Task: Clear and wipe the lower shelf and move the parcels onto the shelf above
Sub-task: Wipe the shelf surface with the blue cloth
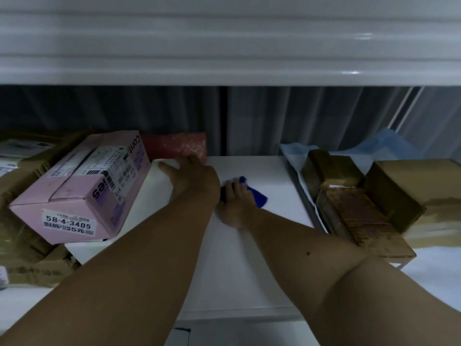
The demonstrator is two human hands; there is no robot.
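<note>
Wiping the white shelf (262,221) mid-span: right hand (235,203) flat on the blue cloth (258,197), fingers pressing it down. Left hand (193,181) curled round the white box (154,196) under the pink parcel (82,186) at the left side. Best to lift both clear, then sweep back edge to front.

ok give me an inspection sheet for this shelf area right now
surface: white shelf, bare strip in the middle between parcels
job's things: blue cloth on the shelf; pink box lying on a white box at left; brown parcels at right
clutter: red packet at back; blue wrapping behind the brown parcels
grippers: left hand grips the white box's far end; right hand presses the cloth down
cables: nothing seen
surroundings: grey curtain behind; white shelf above
</note>
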